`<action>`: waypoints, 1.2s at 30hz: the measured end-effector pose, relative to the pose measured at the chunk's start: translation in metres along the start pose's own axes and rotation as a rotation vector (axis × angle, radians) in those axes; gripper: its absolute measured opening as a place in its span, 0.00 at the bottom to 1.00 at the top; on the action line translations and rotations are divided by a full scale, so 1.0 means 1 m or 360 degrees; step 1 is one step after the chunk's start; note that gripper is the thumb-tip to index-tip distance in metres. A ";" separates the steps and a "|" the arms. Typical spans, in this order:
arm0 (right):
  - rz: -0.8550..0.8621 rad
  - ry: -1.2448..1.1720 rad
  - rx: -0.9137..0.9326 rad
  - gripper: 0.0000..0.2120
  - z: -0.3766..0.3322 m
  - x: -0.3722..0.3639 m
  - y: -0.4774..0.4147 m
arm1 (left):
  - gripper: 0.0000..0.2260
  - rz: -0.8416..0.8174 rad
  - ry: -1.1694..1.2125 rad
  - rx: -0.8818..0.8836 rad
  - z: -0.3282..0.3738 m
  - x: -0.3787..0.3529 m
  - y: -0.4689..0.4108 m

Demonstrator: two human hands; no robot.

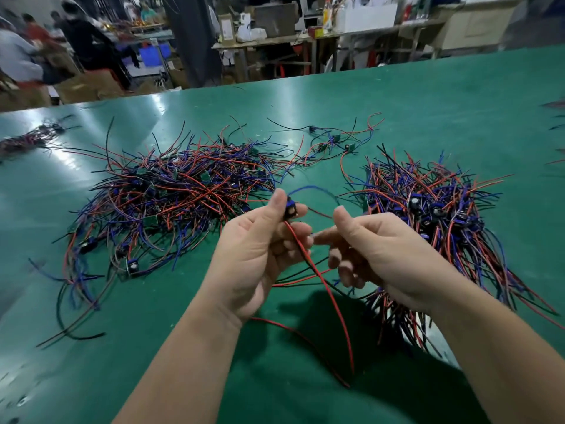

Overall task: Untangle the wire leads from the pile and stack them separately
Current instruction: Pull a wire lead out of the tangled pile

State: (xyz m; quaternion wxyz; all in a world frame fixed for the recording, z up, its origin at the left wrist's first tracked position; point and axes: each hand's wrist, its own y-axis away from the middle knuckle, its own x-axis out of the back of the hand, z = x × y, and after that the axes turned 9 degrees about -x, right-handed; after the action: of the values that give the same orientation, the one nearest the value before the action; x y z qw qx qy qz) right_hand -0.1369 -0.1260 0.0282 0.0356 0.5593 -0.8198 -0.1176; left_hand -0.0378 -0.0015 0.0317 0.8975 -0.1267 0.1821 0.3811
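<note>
The left hand [260,240] pinched 1 lead [290,209] by its blue block at frame centre, held above the table [428,96] so its wires hung free. The right hand [367,249] curled beside them; I cannot tell whether it gripped any. 2 heaps lay apart, probably to prevent re-tangling: the tangled pile [183,194] centre-left and the sorted stack [428,209] right.

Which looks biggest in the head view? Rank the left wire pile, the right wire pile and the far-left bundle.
1. left wire pile
2. right wire pile: close behind, and the right forearm hides part, so unsure
3. far-left bundle: smallest, but farther from the camera
</note>
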 end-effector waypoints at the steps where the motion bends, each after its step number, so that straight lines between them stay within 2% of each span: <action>1: -0.0042 -0.0076 -0.0016 0.23 0.000 0.000 0.000 | 0.14 -0.0028 0.0046 0.0011 0.001 0.001 0.000; 5: -0.0097 -0.0261 0.0166 0.16 0.000 -0.003 -0.001 | 0.18 -0.0280 -0.0022 0.0102 -0.003 0.000 0.004; 7: -0.0083 -0.0337 0.0207 0.11 -0.001 -0.002 -0.002 | 0.16 -0.0461 -0.0119 0.0193 -0.007 -0.002 0.007; 10: -0.0154 -0.0317 0.0128 0.07 -0.004 0.005 0.000 | 0.14 -0.0675 -0.0157 0.0334 -0.011 -0.006 0.012; 13: -0.0184 -0.0259 0.0036 0.07 -0.008 0.012 0.004 | 0.13 -0.0748 -0.0163 0.0395 -0.012 -0.008 0.015; 15: -0.0012 -0.0306 0.0056 0.11 -0.012 0.019 0.004 | 0.11 -0.0804 -0.0222 0.0385 -0.010 -0.006 0.015; 19: 0.0374 -0.0644 0.0041 0.11 -0.021 0.034 -0.001 | 0.10 -0.0991 -0.0454 0.0494 -0.008 -0.004 0.018; 22: 0.0501 -0.0819 0.0007 0.11 -0.022 0.038 -0.003 | 0.10 -0.0988 -0.0541 0.0524 -0.011 -0.004 0.018; 26: 0.0634 -0.1021 0.0031 0.06 -0.021 0.044 -0.006 | 0.08 -0.0986 -0.0606 0.0549 -0.012 -0.003 0.019; 28: 0.0674 -0.1095 0.0055 0.08 -0.020 0.047 -0.008 | 0.07 -0.0983 -0.0628 0.0525 -0.013 -0.002 0.018; 30: 0.0643 -0.1157 0.0096 0.13 -0.019 0.050 -0.009 | 0.06 -0.1002 -0.0541 0.0522 -0.013 -0.001 0.017; 32: 0.0523 -0.1120 0.0104 0.13 -0.020 0.052 -0.008 | 0.07 -0.0996 -0.0252 0.0526 -0.013 0.000 0.016; 34: 0.0423 -0.0961 0.0032 0.09 -0.019 0.049 -0.008 | 0.12 -0.0902 0.0145 0.0482 -0.011 0.001 0.013; 36: 0.0306 -0.0720 -0.0037 0.10 -0.014 0.042 -0.008 | 0.15 -0.0724 0.0430 0.0335 -0.011 0.001 0.008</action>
State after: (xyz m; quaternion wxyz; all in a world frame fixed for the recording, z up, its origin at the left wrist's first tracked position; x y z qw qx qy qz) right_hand -0.1426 -0.1702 0.0372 -0.1314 0.4377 -0.8549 -0.2454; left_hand -0.0455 0.0002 0.0210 0.9357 -0.1202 0.3056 0.1287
